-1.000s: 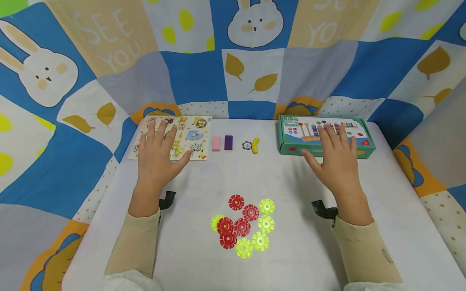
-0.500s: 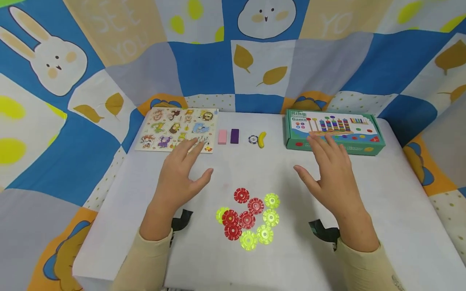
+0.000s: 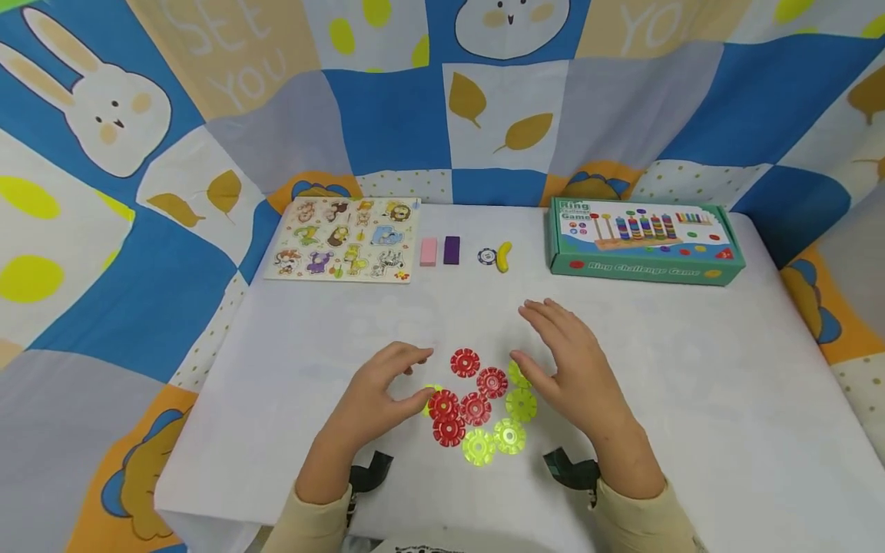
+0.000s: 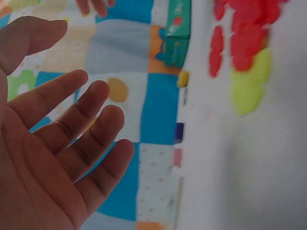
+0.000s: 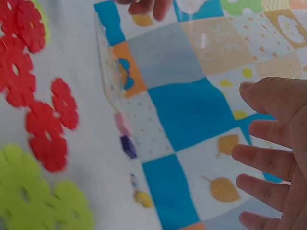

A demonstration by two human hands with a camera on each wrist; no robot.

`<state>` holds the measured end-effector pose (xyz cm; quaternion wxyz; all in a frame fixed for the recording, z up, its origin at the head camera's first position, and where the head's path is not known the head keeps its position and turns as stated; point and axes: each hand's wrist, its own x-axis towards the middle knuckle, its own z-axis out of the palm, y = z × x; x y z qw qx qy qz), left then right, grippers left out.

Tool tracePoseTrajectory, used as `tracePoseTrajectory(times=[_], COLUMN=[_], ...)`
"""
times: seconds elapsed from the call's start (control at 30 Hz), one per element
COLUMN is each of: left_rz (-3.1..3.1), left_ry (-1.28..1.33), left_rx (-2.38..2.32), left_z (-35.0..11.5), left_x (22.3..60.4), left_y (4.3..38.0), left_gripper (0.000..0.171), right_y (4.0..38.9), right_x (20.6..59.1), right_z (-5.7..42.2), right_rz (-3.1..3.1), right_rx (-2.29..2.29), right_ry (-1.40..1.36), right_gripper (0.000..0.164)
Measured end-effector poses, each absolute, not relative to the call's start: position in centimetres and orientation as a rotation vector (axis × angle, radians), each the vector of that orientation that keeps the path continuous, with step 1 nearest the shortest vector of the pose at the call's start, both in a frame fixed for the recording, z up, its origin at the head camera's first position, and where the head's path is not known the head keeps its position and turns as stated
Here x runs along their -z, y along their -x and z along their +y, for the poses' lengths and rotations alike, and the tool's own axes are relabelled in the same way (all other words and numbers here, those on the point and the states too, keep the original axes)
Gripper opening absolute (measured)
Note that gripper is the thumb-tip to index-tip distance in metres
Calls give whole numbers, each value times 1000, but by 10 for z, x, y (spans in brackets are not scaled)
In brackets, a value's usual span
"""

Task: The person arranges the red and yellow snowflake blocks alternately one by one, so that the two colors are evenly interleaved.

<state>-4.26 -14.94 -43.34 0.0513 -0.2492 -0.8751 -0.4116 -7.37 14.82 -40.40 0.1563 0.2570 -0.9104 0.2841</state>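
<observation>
Several red notched discs [image 3: 465, 362] and yellow-green notched discs [image 3: 509, 436] lie loosely grouped on the white table, a few overlapping. My left hand [image 3: 376, 392] hovers by the left side of the group, thumb apart from loosely bent fingers, its thumb tip near a red disc. On the other side my right hand [image 3: 574, 369] hangs over the right edge of the group, partly covering the top yellow-green disc. Both palms look bare in the wrist views, with the left fingers [image 4: 103, 120] and right fingers [image 5: 264, 163] spread and holding nothing.
At the back left lies an animal puzzle board [image 3: 342, 240]. Beside it are a pink block [image 3: 429, 252], a purple block [image 3: 452, 250], a small poker chip [image 3: 487, 256] and a toy banana [image 3: 503, 257]. A green game box [image 3: 646, 242] stands back right, before a patterned cloth.
Both hands have come inward and toward the near side, from above the puzzle board and the game box to either side of the discs. The discs keep their arrangement.
</observation>
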Motion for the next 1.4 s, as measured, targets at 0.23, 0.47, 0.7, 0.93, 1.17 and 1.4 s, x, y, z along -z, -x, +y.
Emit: tracePoseTrajectory(times=[0.23,0.47,0.7,0.93,1.17,1.4], left_rz=[-2861,-3076,-3104,-3121,-3153,-3153], left_ry=[687,674,721,658,598,634], left_rx=[1342,1006,911,929,963,1001], left_z=[-142,-149,-152,-152,-148,-144], left_x=[464,480,484,488,488,485], left_y=[43,44,46,47,45,42], left_gripper=[46,51,46,43,45,47], right_y=[81,94,97,93,92,92], right_x=[435,468,484,488,490,491], right_z=[123,101,89,88,88,89], right_rz=[-2701,-2884,-2912,-2936,-2949,-2942], right_rx=[-878,-892,-751,-800,-885,-881], right_ry=[-836,-860,-854,-756,-712,-700], right_gripper=[52,53,53,48,43,47])
